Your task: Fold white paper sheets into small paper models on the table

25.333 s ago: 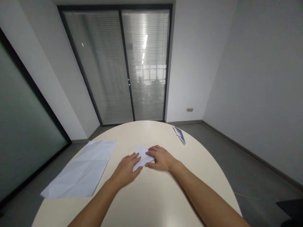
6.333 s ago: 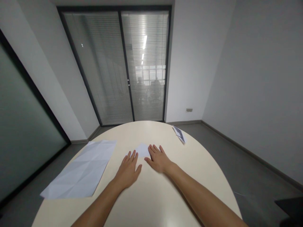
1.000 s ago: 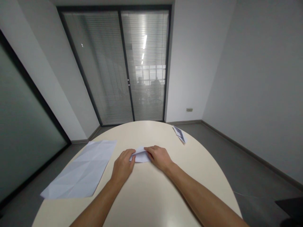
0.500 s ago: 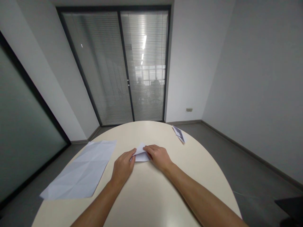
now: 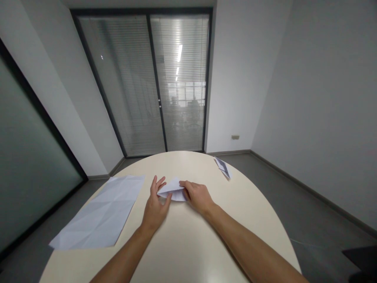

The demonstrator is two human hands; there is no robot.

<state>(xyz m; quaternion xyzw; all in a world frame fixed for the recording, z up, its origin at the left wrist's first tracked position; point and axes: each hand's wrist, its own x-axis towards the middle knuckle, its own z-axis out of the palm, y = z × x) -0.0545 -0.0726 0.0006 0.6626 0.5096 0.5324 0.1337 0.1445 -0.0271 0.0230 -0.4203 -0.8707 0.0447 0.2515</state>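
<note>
The left hand (image 5: 154,208), a little nearer than the right, has just changed most: half a second ago its fingers and thumb were closed together on the left end of the folded paper (image 5: 173,186); now the fingers are lifted and spread, and the thumb alone lies over the paper's near side. The left corner, hidden under those fingers before, now shows in the gap between thumb and fingers. The right hand (image 5: 200,196) is almost as it was, its fingers and thumb closed on the paper's right end. In my judgement, this leaves the right hand doing most of the holding, with the left altering its grip in the middle of handling the fold.

The folded paper lies between the two hands, just beyond the left thumb, around the middle of the table (image 5: 188,239). Its upper layer stands a little off the lower one, so the side facing the person gapes open, while a point rises at the far side. Whether it is wholly resting on the table or partly raised, I cannot tell.

To the left, well apart from the paper, a larger creased sheet (image 5: 100,214) lies flat, one corner reaching the table's edge. Farther off, near the far right edge, rests a small folded piece (image 5: 223,168), untouched. Beyond the table stand glass doors (image 5: 140,86) with blinds.
</note>
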